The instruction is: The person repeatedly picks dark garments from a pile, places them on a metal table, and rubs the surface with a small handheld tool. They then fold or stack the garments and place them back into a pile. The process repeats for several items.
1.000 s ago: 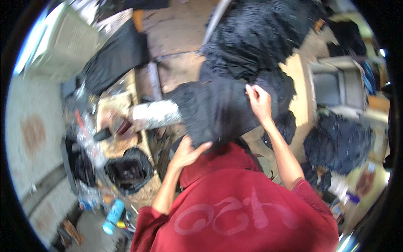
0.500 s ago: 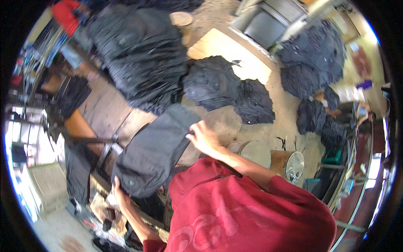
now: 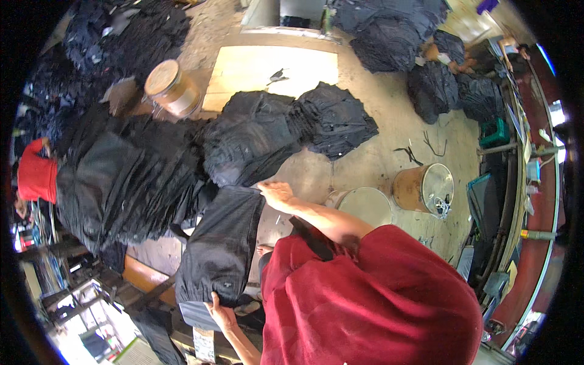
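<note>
Since the earlier frame the black garment [image 3: 222, 240] has swung from a slant to nearly upright in the view, its far end now close against the middle heap [image 3: 252, 131] of dark cloth, and the whole scene has turned with the head.

At far left, a person in red [image 3: 36, 173] stands by a large heap [image 3: 128, 176] of black cloth. Behind it sits a tan drum [image 3: 172, 88], its round top closed over whatever it holds; a pale patch on its side is too blurred to tell as a label. Below the garment's near end show a grey flat piece [image 3: 198, 314] and a mottled pale strip [image 3: 204, 345]. The left hand [image 3: 222, 313] pinches that near edge, thumb on top, fingers partly hidden. The right hand [image 3: 277, 194] pinches the far right corner between thumb and fingers. The maroon shirt [image 3: 377, 286] carries faint marks low down, too weak to read. Just beyond the right forearm is a pale-topped drum [image 3: 367, 205], contents hidden; next, a brown drum [image 3: 413, 188] with tangled pale cord [image 3: 440, 207] on its lid. Farther right, a green crate [image 3: 494, 132] is too dark inside to tell its contents.
</note>
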`<state>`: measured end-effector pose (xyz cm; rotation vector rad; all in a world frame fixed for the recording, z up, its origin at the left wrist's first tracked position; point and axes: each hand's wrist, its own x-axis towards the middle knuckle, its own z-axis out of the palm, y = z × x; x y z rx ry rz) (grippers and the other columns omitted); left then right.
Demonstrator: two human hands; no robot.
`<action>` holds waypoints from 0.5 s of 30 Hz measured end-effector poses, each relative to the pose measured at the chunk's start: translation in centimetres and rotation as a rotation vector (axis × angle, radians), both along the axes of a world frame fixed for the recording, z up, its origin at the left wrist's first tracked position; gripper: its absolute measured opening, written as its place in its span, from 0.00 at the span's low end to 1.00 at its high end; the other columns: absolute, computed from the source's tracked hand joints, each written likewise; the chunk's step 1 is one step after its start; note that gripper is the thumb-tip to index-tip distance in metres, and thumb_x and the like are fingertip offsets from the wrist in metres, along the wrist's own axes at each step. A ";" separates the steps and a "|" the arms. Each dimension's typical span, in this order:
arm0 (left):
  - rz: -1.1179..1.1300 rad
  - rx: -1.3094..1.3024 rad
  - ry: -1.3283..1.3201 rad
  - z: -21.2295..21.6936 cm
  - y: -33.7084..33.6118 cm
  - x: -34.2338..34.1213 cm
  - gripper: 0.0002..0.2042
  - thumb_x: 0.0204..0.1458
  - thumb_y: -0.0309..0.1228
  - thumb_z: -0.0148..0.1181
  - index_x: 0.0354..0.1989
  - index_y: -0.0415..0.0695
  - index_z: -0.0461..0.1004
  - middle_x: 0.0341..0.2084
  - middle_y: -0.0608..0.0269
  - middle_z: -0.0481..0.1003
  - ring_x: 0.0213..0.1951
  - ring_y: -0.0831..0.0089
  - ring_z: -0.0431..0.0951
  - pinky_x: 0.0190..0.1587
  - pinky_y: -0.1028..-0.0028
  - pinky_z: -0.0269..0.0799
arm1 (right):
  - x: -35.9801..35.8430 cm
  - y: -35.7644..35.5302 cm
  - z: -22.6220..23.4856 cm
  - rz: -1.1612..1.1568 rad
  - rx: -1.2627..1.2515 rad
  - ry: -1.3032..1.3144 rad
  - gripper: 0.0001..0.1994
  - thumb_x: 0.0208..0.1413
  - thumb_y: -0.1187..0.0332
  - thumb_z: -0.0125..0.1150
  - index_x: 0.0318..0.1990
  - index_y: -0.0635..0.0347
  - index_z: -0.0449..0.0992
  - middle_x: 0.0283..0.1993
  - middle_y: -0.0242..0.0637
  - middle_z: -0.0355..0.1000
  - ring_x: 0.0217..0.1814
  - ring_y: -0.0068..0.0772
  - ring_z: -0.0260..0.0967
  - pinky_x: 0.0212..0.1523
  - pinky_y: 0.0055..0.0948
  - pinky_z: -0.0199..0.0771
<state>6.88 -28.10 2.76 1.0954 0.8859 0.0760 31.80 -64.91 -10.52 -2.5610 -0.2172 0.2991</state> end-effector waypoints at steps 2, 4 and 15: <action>-0.156 -0.005 -0.026 -0.2 -4.3 4.9 0.33 0.61 0.24 0.65 0.73 0.39 0.58 0.66 0.53 0.68 0.64 0.58 0.71 0.69 0.57 0.64 | -0.8 -5.4 -3.2 -0.288 0.154 0.288 0.13 0.66 0.60 0.52 0.49 0.56 0.78 0.46 0.49 0.81 0.47 0.56 0.79 0.47 0.53 0.79; -0.335 -0.053 -0.087 -0.6 -9.0 10.3 0.34 0.60 0.21 0.64 0.74 0.40 0.57 0.67 0.54 0.68 0.65 0.60 0.69 0.70 0.60 0.62 | -3.4 -11.0 -6.1 -0.394 0.073 0.189 0.15 0.61 0.60 0.58 0.50 0.54 0.82 0.46 0.49 0.82 0.46 0.58 0.79 0.51 0.54 0.77; -0.878 -0.284 -0.308 3.9 -35.6 31.6 0.36 0.57 0.16 0.61 0.75 0.43 0.57 0.67 0.58 0.69 0.64 0.62 0.70 0.71 0.65 0.58 | -28.7 -32.3 -8.9 -0.888 -0.112 0.656 0.14 0.56 0.58 0.63 0.43 0.54 0.86 0.47 0.49 0.83 0.51 0.55 0.81 0.53 0.52 0.80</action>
